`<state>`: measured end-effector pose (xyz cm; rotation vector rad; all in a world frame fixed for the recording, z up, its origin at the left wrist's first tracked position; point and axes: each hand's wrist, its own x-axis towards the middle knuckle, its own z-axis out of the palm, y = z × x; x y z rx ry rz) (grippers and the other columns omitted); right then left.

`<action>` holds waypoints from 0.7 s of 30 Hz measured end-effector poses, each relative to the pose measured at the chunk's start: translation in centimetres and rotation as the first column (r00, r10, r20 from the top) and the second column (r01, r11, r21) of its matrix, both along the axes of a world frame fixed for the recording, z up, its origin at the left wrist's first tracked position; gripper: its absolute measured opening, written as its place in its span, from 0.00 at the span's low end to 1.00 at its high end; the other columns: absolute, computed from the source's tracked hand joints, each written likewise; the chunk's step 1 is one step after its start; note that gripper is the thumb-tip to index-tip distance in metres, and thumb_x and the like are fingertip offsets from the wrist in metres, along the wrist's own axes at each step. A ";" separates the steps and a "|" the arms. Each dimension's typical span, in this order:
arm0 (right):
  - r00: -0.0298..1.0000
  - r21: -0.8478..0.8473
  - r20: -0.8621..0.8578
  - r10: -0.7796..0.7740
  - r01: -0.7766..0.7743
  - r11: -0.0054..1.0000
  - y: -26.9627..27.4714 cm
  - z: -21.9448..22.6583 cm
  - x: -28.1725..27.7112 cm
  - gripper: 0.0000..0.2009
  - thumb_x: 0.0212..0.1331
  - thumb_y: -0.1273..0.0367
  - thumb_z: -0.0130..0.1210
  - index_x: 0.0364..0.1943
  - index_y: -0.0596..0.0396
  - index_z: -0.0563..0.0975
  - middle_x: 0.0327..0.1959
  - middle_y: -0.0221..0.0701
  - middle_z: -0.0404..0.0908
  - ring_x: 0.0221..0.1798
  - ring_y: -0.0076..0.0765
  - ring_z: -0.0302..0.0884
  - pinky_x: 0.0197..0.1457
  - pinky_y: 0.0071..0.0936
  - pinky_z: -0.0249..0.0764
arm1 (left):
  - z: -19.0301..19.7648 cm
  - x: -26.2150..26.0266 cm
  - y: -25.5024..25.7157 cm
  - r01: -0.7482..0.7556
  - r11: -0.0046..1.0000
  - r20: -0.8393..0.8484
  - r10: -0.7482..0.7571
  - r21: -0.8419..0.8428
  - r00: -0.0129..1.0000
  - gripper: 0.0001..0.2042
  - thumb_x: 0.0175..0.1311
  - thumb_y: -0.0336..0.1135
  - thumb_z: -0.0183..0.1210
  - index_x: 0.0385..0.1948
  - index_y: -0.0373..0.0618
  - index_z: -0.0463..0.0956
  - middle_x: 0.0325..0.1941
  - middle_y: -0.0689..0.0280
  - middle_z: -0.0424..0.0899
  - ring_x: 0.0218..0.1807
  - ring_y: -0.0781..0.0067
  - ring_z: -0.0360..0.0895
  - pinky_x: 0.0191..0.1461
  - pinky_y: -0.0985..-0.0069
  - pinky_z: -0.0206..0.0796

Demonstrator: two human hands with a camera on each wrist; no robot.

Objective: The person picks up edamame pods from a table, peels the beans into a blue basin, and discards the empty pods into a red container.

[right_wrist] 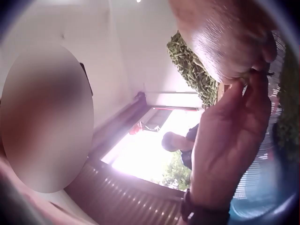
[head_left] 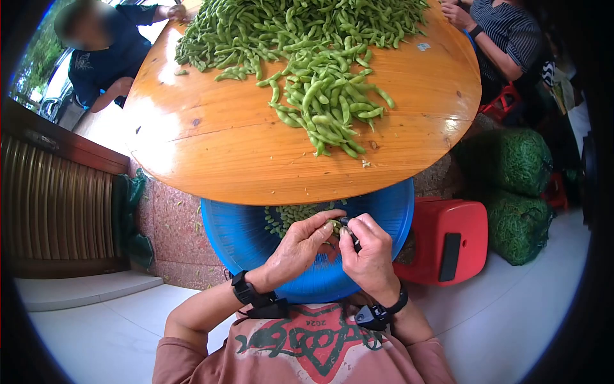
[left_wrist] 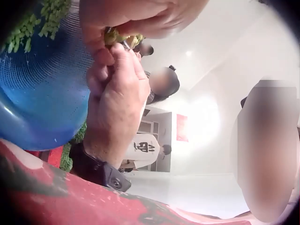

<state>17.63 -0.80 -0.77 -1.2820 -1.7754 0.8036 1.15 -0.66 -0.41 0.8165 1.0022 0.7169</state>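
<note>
Over the blue basin (head_left: pixel 220 240), my left hand (head_left: pixel 294 251) pinches a green soybean pod (left_wrist: pixel 133 41) between thumb and fingers. Close against it, my right hand (head_left: pixel 371 259) grips a small black-handled tool (head_left: pixel 356 243); a bit of shiny metal shows by the pod in the left wrist view. The tool's exact kind is mostly hidden by the fingers. Pale green shelled beans (head_left: pixel 275 221) lie in the basin, partly under the table edge. In the right wrist view the right hand (right_wrist: pixel 225 37) and left hand (right_wrist: pixel 229 140) meet at the fingertips.
A big heap of soybean pods (head_left: pixel 275 25) covers the far side of the wooden table (head_left: pixel 211 147), with a smaller pile (head_left: pixel 332 109) nearer. A red stool (head_left: pixel 428 243) and stuffed green net sacks (head_left: pixel 518 224) stand right. People (head_left: pixel 115 45) sit across the table.
</note>
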 end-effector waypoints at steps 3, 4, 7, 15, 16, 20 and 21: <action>0.996 0.103 0.064 -0.057 0.050 0.993 -0.2 0.0 -0.8 0.05 0.57 0.80 0.57 0.36 0.62 0.76 0.33 0.42 0.74 0.32 0.54 0.77 0.34 0.43 0.75 | -0.2 1.3 -0.2 -0.178 0.978 0.262 0.202 -0.111 0.944 0.17 0.77 0.31 0.47 0.62 0.36 0.71 0.31 0.73 0.74 0.33 0.83 0.74 0.38 0.81 0.70; 0.993 0.130 0.097 -0.071 0.058 0.990 -0.3 0.1 -1.1 0.05 0.57 0.80 0.57 0.37 0.61 0.75 0.35 0.42 0.74 0.33 0.54 0.77 0.35 0.45 0.76 | 0.1 1.5 -0.2 -0.217 0.969 0.238 0.241 -0.121 0.941 0.17 0.75 0.30 0.46 0.62 0.37 0.71 0.31 0.74 0.73 0.32 0.84 0.72 0.36 0.82 0.67; 0.980 0.185 0.171 -0.099 0.067 0.981 -0.6 0.4 -1.8 0.05 0.57 0.80 0.56 0.36 0.61 0.76 0.36 0.42 0.74 0.33 0.54 0.78 0.34 0.44 0.76 | -0.1 1.6 -0.3 -0.261 0.956 0.240 0.287 -0.136 0.927 0.18 0.72 0.28 0.44 0.61 0.37 0.72 0.31 0.74 0.71 0.33 0.85 0.70 0.37 0.82 0.67; 0.988 0.223 0.128 -0.083 0.053 0.973 -0.1 0.3 -1.1 0.05 0.57 0.80 0.58 0.37 0.61 0.76 0.36 0.41 0.74 0.33 0.52 0.79 0.33 0.42 0.77 | -2.0 2.5 -0.5 -0.321 0.939 0.285 0.278 0.119 0.917 0.08 0.69 0.28 0.47 0.44 0.41 0.75 0.34 0.69 0.75 0.37 0.77 0.73 0.41 0.77 0.68; 0.992 0.217 0.115 -0.059 0.033 0.976 -0.2 0.5 -1.1 0.05 0.57 0.80 0.58 0.36 0.61 0.76 0.36 0.41 0.74 0.33 0.52 0.79 0.34 0.42 0.77 | -1.5 2.4 -0.4 -0.322 0.939 0.283 0.278 0.120 0.918 0.08 0.69 0.28 0.47 0.44 0.41 0.75 0.34 0.69 0.75 0.37 0.77 0.73 0.41 0.77 0.68; 0.999 0.195 0.015 -0.052 0.048 0.980 0.2 1.2 -0.2 0.04 0.57 0.80 0.57 0.35 0.62 0.76 0.34 0.41 0.74 0.32 0.52 0.78 0.34 0.41 0.76 | -1.5 1.2 0.1 -0.131 0.973 0.273 0.180 -0.190 0.945 0.07 0.68 0.27 0.51 0.44 0.40 0.76 0.39 0.65 0.80 0.40 0.68 0.78 0.48 0.72 0.71; 0.997 0.135 0.016 -0.080 0.077 0.988 0.2 1.8 0.9 0.03 0.57 0.80 0.57 0.35 0.63 0.75 0.32 0.41 0.74 0.32 0.51 0.78 0.34 0.40 0.75 | -1.6 0.6 0.1 0.032 0.997 0.082 -0.025 -0.075 0.996 0.07 0.68 0.28 0.53 0.42 0.39 0.77 0.38 0.62 0.81 0.39 0.65 0.80 0.48 0.69 0.73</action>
